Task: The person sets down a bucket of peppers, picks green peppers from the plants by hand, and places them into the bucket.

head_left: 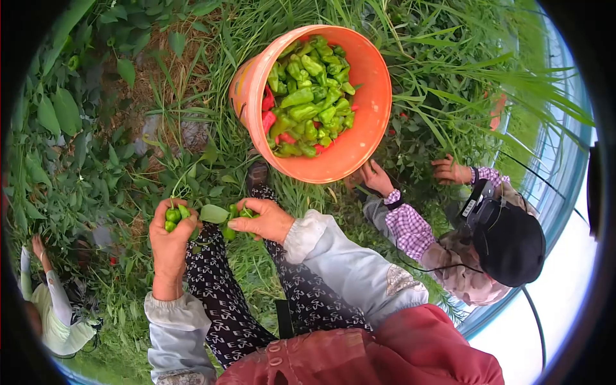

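Two hands' fingers closed on green peppers (pixel 173 216), grassy ground (pixel 192 128), orange bucket (pixel 369 96) near.

The left hand (pixel 170 240) closes over green peppers (pixel 173 215), hiding most of them. The right hand (pixel 266 219) covers another pepper (pixel 230 231). In the orange bucket (pixel 369 90), lower peppers lie buried. A co-worker's hand (pixel 451 171) disappears among leaves; a person at left (pixel 54 308) is cut off.

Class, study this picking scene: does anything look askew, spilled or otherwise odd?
The orange bucket is tipped steeply on its side in the grass, mouth facing the camera, so its green and red peppers are heaped against the lower wall. None have spilled. The left hand and right hand hold green peppers normally.
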Tool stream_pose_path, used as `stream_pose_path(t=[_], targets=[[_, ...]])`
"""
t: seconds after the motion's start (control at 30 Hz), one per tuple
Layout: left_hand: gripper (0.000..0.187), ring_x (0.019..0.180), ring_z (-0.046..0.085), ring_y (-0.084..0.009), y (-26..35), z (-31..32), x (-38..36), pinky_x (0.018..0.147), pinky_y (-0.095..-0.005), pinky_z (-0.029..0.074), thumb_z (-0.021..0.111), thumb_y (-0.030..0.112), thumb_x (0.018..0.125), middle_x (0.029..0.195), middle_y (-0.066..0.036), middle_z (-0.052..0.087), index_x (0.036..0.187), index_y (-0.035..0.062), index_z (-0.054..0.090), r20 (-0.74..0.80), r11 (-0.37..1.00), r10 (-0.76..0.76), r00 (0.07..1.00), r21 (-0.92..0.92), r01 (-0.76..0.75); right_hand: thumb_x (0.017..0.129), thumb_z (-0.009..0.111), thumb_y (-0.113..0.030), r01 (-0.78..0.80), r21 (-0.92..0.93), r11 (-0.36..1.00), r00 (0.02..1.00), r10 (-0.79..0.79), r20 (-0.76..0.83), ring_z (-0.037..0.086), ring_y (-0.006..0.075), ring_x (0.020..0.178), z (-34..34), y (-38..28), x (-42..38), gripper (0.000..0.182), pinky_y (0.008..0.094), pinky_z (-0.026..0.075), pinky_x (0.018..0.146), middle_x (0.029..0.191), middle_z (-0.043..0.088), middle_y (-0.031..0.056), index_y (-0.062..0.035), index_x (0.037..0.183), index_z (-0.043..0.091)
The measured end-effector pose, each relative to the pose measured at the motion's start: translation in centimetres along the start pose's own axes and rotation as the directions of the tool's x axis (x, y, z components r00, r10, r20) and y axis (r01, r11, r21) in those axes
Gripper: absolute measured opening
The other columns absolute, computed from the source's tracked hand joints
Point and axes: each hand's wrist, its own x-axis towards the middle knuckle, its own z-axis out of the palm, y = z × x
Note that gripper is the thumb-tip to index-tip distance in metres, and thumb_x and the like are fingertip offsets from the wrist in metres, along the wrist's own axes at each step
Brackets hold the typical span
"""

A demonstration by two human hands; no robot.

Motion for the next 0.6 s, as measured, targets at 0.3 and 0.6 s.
stream_pose_path(t=[0.3,0.6], targets=[[0.023,0.072,0.048,-0.0046,-0.1,0.5,0.8,0.063,-0.0196,0.042,0.059,0.001,0.075,0.083,0.002,0.055,0.097,0.0051,0.054,-0.086,0.944,0.206,0.975,0.282,-0.174,0.081,0.066,-0.018,0.348,0.205,0.915,0.935,-0.323,-0.143,0.051,0.0088,0.093,-5.0,-1.3,-7.3,0.028,0.0262,0.041,0.084,0.099,0.057,0.0026,-0.0049,0.104,0.056],[0.041,0.082,0.054,-0.0094,3.1,7.8,-1.5,0.073,-0.0212,0.045,0.057,-0.003,0.076,0.097,-0.005,0.058,0.116,0.0029,0.047,0.032,0.933,0.340,0.940,0.114,-0.341,0.074,0.070,-0.015,0.355,-0.707,0.612,0.466,-0.771,-0.434,0.046,0.0295,0.114,-11.3,-3.3,-6.2,0.047,0.0363,0.035,0.098,0.121,0.048,0.0181,-0.0050,0.116,0.051]])
